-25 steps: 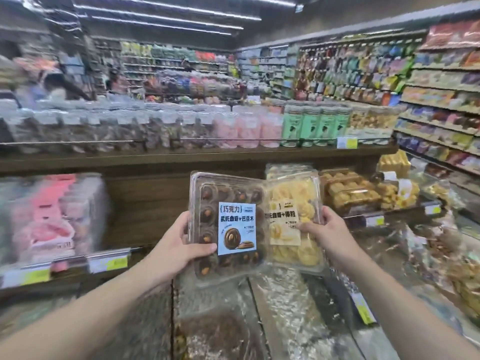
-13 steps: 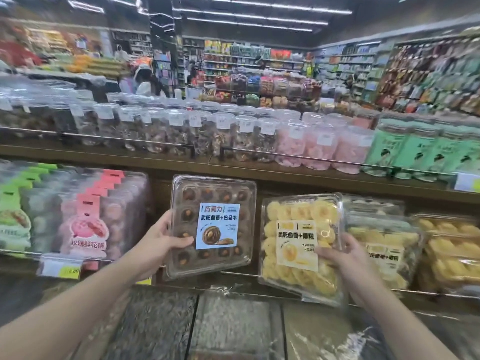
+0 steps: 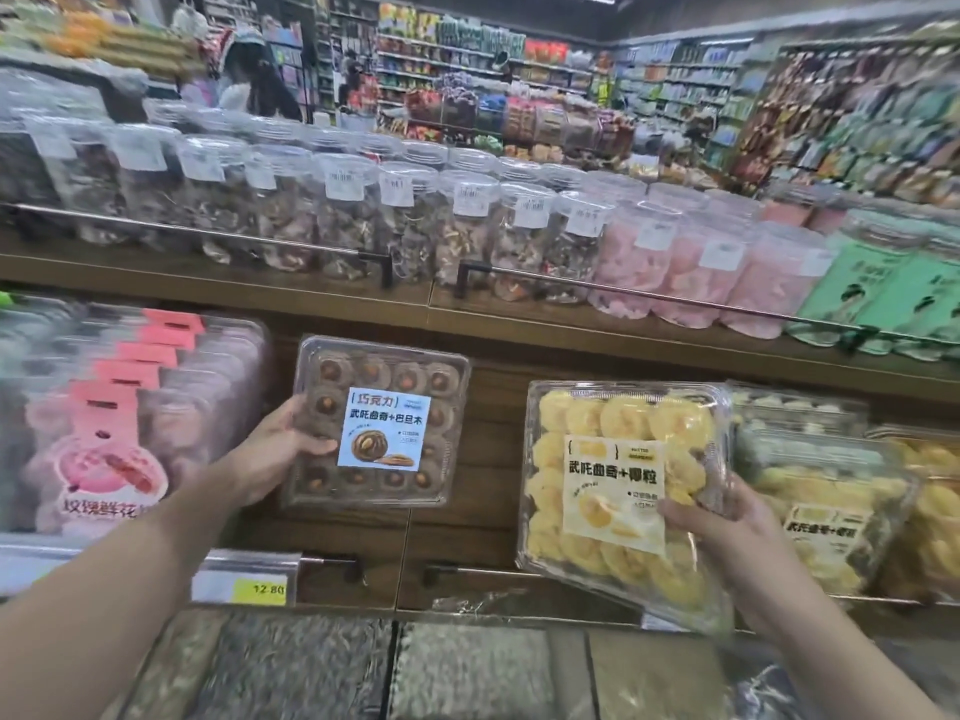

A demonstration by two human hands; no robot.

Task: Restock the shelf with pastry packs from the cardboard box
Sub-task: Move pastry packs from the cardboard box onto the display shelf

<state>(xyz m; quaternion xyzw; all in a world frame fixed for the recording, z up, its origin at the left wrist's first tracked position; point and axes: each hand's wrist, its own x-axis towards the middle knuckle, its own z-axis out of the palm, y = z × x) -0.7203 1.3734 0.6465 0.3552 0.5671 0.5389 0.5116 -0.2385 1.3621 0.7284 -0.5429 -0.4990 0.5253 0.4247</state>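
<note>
Presently left hand (image 3: 270, 452) grips a clear plastic pack of brown chocolate cookies (image 3: 379, 423) (blue label) — right hand (image 3: 727, 532) grips a clear plastic pack of yellow cookies (image 3: 623, 491), tilted, before the wooden shelf (image 3: 498, 392).

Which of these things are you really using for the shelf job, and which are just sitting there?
For the job:
- chocolate cookie pack, held by the left hand
- yellow cookie pack, held by the right hand
- middle shelf, bare behind the chocolate pack

Just sitting there:
- pink packs
- clear jars on the shelf above
- green tubs
- price tag
</note>
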